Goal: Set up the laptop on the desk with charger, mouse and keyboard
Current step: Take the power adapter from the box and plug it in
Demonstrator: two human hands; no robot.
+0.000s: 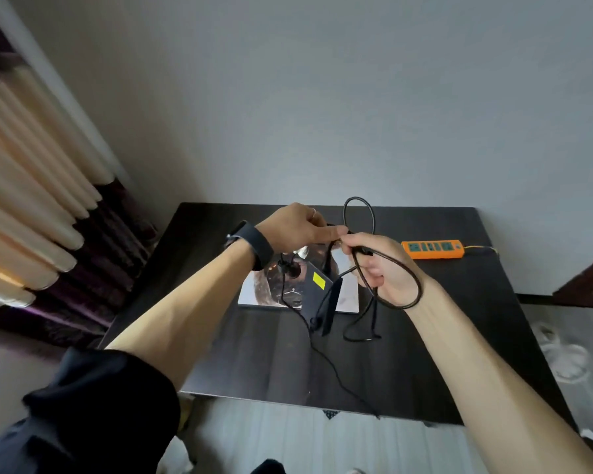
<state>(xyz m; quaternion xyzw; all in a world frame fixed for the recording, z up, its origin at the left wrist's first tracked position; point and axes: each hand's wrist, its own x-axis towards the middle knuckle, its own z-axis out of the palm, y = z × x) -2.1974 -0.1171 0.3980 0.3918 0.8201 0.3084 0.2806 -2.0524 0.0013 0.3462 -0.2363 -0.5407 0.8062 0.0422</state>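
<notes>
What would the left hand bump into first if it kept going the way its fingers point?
The left hand points right, so it would probably meet the right hand first, at the black cable both are pinching. They are almost touching; depth is hard to judge. The orange power strip lies farther along.

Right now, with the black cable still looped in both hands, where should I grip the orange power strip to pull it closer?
Probably grip the orange power strip across its long body near its left end, from above. It lies flat on the desk, and its yellow cord leaves the right end.
</notes>
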